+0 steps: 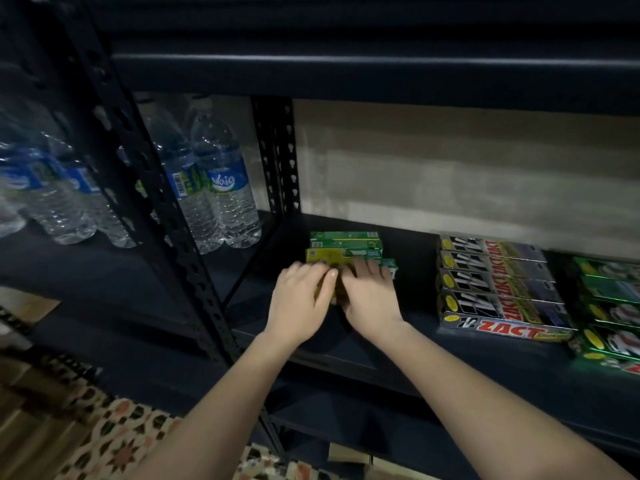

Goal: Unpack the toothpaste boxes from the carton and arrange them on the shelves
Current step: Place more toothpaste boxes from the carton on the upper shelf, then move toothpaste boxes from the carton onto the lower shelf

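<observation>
Forearms nearest camera, both reaching onto dark shelf (pixel 398 344). Left hand (pixel 304 299) and right hand (pixel 369 299) lie palm-down on small stack of green-yellow toothpaste boxes (pixel 346 249) — fingers pressing flat, neither hand closed around a box. Carton not in view.

Step, as judged: squaring stack. Push ends flush, keep upper boxes from sliding off back.

Room: upright post (pixel 277 157) close on left; open shelf on right before Zact boxes (pixel 498 289) — spread that way.
</observation>
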